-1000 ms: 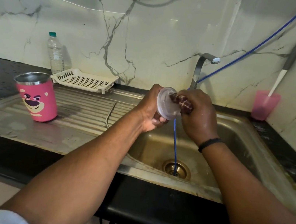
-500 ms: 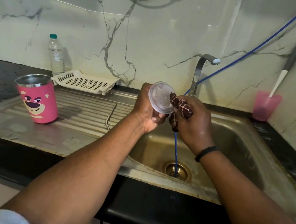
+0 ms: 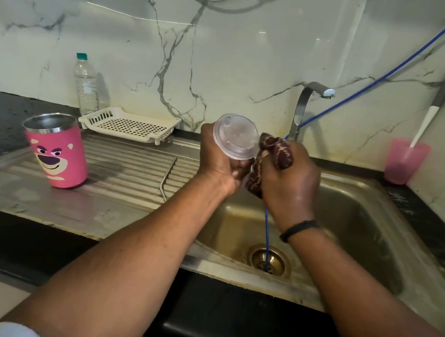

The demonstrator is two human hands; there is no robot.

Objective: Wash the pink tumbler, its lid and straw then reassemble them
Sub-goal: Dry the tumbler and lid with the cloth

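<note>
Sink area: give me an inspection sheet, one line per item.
Surface: steel sink with ribbed drainboard, set in a dark counter.
Job's things: pink tumbler upright on the drainboard, lid off; clear lid held over the basin; metal straw lying on the drainboard.
Clutter: water bottle, white tray, pink cup holding a utensil.
Hands: left hand holds the lid; right hand grips a dark patterned cloth.
Cables: blue hose runs into the drain; pale cord on the wall.
Surroundings: marble wall, tap.
</note>
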